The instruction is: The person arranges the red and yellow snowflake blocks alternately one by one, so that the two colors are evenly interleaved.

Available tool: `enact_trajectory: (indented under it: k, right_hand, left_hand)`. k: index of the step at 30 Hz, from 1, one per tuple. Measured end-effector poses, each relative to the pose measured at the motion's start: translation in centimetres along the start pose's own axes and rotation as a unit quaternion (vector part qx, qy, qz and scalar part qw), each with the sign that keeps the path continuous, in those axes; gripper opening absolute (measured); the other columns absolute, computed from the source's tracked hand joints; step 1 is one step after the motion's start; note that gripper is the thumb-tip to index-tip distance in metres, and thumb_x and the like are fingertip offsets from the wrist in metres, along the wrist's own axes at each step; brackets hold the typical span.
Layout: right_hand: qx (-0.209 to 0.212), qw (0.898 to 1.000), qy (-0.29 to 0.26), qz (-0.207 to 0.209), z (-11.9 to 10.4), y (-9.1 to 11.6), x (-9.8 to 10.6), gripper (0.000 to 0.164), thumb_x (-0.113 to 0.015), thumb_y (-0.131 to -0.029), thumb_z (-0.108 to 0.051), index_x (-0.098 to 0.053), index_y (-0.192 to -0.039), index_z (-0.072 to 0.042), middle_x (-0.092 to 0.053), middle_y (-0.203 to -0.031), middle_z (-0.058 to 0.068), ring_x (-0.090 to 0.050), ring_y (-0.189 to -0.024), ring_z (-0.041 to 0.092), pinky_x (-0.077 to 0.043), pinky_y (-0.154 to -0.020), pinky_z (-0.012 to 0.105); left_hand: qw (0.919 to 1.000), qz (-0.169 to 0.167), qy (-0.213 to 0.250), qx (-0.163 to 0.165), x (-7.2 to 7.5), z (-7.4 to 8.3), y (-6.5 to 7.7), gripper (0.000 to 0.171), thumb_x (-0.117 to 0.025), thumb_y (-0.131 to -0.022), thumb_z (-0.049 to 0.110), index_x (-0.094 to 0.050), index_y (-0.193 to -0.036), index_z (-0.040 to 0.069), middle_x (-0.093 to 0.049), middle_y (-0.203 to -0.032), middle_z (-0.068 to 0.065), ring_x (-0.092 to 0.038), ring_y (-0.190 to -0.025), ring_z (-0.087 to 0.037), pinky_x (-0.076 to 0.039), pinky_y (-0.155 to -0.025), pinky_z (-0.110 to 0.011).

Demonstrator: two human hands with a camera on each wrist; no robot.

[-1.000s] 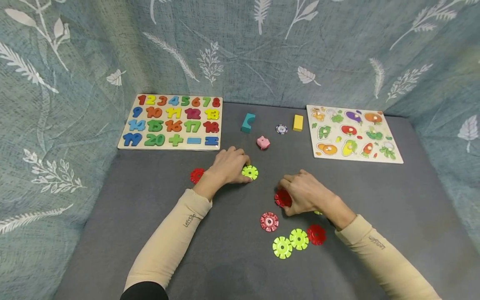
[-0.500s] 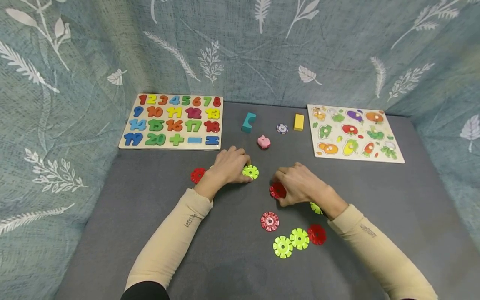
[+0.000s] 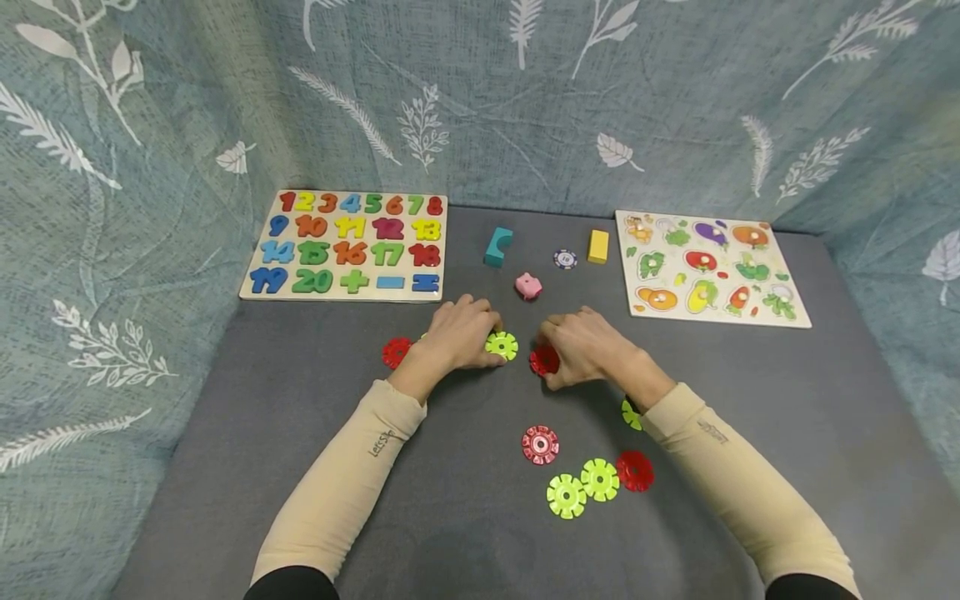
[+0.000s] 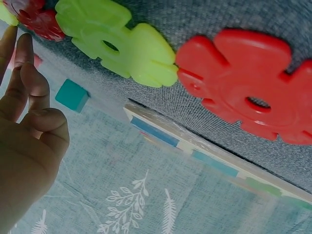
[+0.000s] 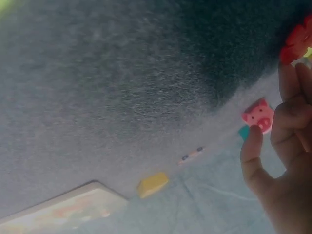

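In the head view my left hand [image 3: 459, 333] holds a yellow-green notched plastic disc [image 3: 501, 346] between thumb and fingers. A line of discs runs beneath that hand: the left wrist view has a red disc [image 4: 253, 92], a yellow-green disc [image 4: 114, 44] and a darker red disc [image 4: 36, 19] leading to the fingertips. My right hand [image 3: 588, 346] grips another red disc [image 3: 543, 360], just right of the yellow-green one, with a small gap between them. The right wrist view catches only part of this red disc [image 5: 296, 45] above the fingertips.
Nearer me lie a pale-centred red disc [image 3: 540, 445], two yellow-green discs [image 3: 566, 496] and a red disc [image 3: 635, 471]. Another yellow-green disc [image 3: 631, 414] is partly under the right sleeve. Behind are a toy pig [image 3: 528, 286], teal block [image 3: 498, 247], yellow block [image 3: 597, 247], number board [image 3: 341, 292] and vegetable board [image 3: 720, 317].
My right hand has carried its red disc left and away from me, up close to the left hand. More of the yellow-green disc by the right sleeve shows. The left hand has stayed put.
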State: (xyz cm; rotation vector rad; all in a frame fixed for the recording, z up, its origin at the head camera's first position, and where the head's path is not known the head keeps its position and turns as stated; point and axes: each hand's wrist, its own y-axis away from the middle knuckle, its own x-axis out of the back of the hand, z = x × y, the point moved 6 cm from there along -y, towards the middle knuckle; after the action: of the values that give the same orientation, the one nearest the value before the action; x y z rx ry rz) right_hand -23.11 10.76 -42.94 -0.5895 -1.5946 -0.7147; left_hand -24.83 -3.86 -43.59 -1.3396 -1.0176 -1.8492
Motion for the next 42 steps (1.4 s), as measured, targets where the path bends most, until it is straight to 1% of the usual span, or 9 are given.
enact_trajectory:
  k: [8,17,24,33,42]
  right_hand:
    - [0.000,1.000,0.005,0.000,-0.1,-0.8,0.3,0.055,-0.077,-0.063,-0.047,-0.068,-0.104,-0.011,-0.067,-0.091,0.000,-0.058,-0.070,0.014,-0.043,-0.070,0.037]
    - [0.001,1.000,0.001,-0.014,0.1,-1.6,0.1,0.053,-0.077,-0.066,-0.045,-0.068,-0.106,-0.011,-0.067,-0.093,0.001,-0.058,-0.072,0.014,-0.043,-0.070,0.036]
    - [-0.006,1.000,0.008,-0.019,0.0,-2.1,0.1,0.053,-0.077,-0.065,-0.046,-0.068,-0.104,-0.011,-0.066,-0.090,0.001,-0.057,-0.070,0.015,-0.041,-0.069,0.034]
    - [0.002,1.000,0.015,-0.021,-0.2,-2.2,0.2,0.054,-0.077,-0.066,-0.046,-0.069,-0.105,-0.011,-0.068,-0.093,0.002,-0.059,-0.073,0.015,-0.042,-0.071,0.036]
    - [0.008,1.000,0.003,-0.029,-0.1,-2.4,0.1,0.051,-0.077,-0.067,-0.046,-0.070,-0.105,-0.012,-0.069,-0.099,0.003,-0.060,-0.077,0.016,-0.041,-0.073,0.037]
  left_hand:
    - [1.0000,0.001,0.000,-0.005,0.1,0.1,0.1,0.052,-0.072,-0.080,0.050,-0.066,-0.120,0.016,-0.061,-0.119,-0.004,-0.050,-0.106,-0.024,-0.045,-0.088,-0.041]
    - [1.0000,0.005,-0.004,-0.005,0.1,0.1,0.1,0.052,-0.073,-0.080,0.050,-0.067,-0.118,0.017,-0.061,-0.117,-0.004,-0.051,-0.104,-0.024,-0.045,-0.087,-0.041]
    - [0.9999,0.008,-0.006,-0.006,0.1,0.0,0.2,0.052,-0.073,-0.079,0.050,-0.067,-0.118,0.017,-0.062,-0.116,-0.004,-0.051,-0.103,-0.023,-0.046,-0.087,-0.041]
    - [0.9999,0.007,-0.006,-0.008,0.0,0.0,0.1,0.051,-0.073,-0.080,0.050,-0.067,-0.118,0.016,-0.061,-0.117,-0.004,-0.051,-0.103,-0.023,-0.046,-0.087,-0.040]
    - [0.9999,0.009,-0.009,-0.008,0.0,0.0,0.1,0.052,-0.073,-0.079,0.051,-0.067,-0.118,0.017,-0.062,-0.117,-0.003,-0.051,-0.102,-0.023,-0.046,-0.086,-0.040]
